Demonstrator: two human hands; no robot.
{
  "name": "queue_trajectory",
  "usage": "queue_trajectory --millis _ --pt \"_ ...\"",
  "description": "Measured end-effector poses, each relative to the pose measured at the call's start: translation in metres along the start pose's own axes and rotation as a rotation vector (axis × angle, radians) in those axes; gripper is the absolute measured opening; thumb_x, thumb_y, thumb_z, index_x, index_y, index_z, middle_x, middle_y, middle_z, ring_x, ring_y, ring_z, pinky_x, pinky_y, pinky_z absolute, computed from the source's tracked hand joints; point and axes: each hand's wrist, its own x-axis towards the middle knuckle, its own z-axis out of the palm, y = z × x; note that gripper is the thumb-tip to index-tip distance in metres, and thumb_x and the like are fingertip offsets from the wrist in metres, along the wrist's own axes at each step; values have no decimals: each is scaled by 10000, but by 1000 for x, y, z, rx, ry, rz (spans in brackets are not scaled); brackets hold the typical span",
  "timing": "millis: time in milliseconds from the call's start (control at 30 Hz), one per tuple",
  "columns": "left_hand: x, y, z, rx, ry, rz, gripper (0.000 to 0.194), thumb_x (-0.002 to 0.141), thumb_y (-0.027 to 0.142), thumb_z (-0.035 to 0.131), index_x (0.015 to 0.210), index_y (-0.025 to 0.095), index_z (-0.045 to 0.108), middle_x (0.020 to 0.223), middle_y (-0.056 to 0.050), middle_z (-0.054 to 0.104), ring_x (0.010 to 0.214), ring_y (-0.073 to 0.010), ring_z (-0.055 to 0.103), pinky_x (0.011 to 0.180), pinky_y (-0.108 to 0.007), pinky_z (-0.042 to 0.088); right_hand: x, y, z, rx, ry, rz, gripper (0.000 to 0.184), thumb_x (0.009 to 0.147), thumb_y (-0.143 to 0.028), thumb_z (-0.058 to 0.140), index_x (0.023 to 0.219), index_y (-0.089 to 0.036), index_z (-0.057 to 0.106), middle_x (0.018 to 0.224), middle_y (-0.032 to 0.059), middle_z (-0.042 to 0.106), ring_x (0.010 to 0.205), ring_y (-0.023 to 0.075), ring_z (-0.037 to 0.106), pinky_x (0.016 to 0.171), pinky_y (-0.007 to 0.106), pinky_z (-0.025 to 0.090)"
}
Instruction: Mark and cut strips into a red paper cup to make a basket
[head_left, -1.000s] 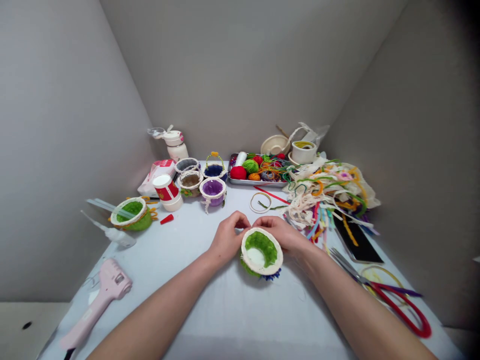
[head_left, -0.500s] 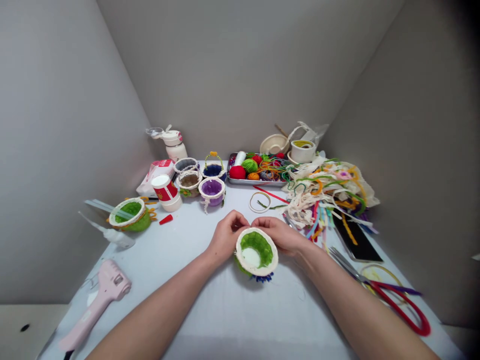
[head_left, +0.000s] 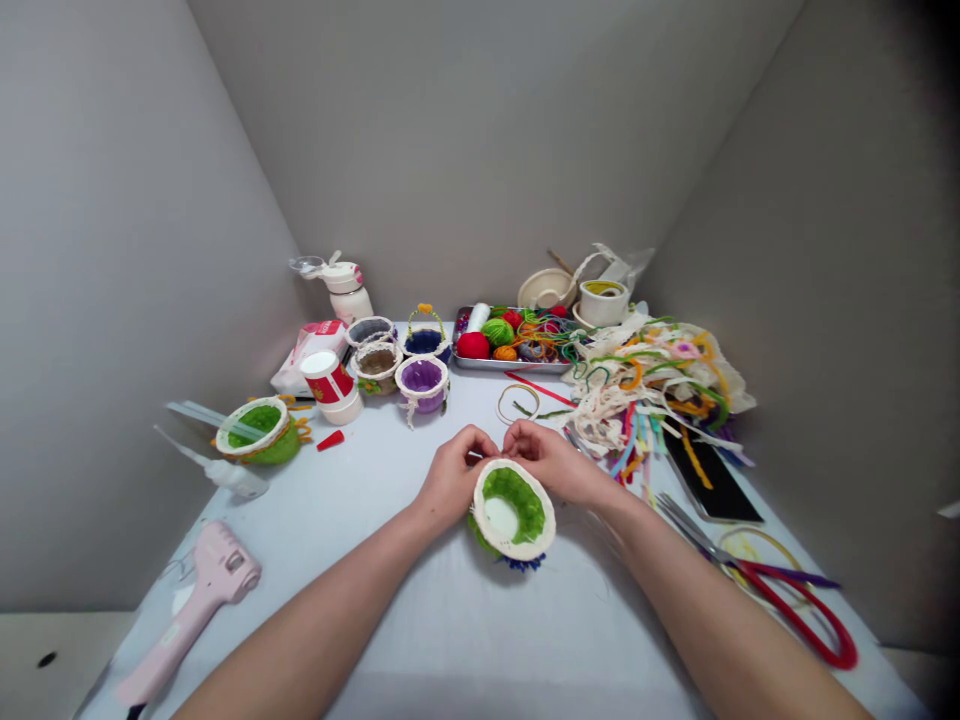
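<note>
A small green yarn basket with a cream rope rim and white bottom sits tilted toward me in the middle of the white table. My left hand grips its far left rim with curled fingers. My right hand is closed on the far right rim, its fingertips meeting the left hand's above the basket. A bit of blue trim shows under the basket's near edge.
Left: a pink glue gun, a green basket, a red cup, several small baskets. Back: a tray of yarn balls. Right: a pile of pipe cleaners and cord, a phone, red-handled scissors.
The basket has shifted slightly left and turned in my hands. My right hand's fingers have moved up and left along the rim to meet the left hand.
</note>
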Motion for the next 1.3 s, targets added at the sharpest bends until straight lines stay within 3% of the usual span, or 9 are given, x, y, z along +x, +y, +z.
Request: queue_trajectory --millis 233,533,700,867,967,1100,1200,1300 --pt "1 -3 0 -27 16 -22 124 747 226 675 782 178 567 797 4 633 702 -127 592 665 -250 476 -1 -3 -1 -13 32 -3 328 706 -342 768 910 -194 558 779 1 673 702 135 597 628 243 461" --pt "0 -5 3 -75 47 -37 136 728 232 680 769 181 561 776 3 637 680 -123 573 667 -251 462 -1 0 0 341 34 174 466 602 -344 840 926 -208 533 709 -64 624 548 79 532 531 213 392" --pt "-1 -1 4 -104 67 3 106 742 201 653 752 183 548 764 -1 631 704 -131 573 672 -254 463 -1 5 -1 503 -38 159 477 624 -354 851 963 -211 547 712 -62 590 553 78 516 536 216 389" --pt "-1 -2 3 -125 90 10 111 724 191 641 727 187 530 755 2 618 722 -134 570 693 -257 460 -1 3 0 532 15 168 482 597 -374 867 928 -213 556 665 -66 534 539 83 475 532 224 369" --pt "0 -5 1 -119 110 2 102 716 190 635 723 187 533 737 8 610 708 -129 562 692 -254 450 -3 -2 1 474 80 164 472 587 -402 859 890 -213 551 652 -68 519 540 85 461 527 225 358" --pt "0 -6 0 -130 118 -16 117 720 220 660 736 185 549 743 5 615 705 -129 564 696 -259 455 -9 -12 2 210 90 123 374 706 -506 740 844 -201 575 674 -49 530 568 92 445 531 229 338" --pt "-1 -3 -1 -151 111 -65 169 710 259 696 750 183 551 752 2 619 697 -129 577 675 -256 463 -14 -16 1 -76 21 39 273 741 -423 716 819 -181 618 728 -21 575 658 117 495 605 246 379" --pt "-3 3 -2 -223 98 -138 263 707 318 730 833 186 541 838 -4 629 703 -130 614 662 -260 482 -18 -18 2 -243 50 -14 146 739 -306 688 773 -183 617 709 -18 583 684 134 510 630 256 393"
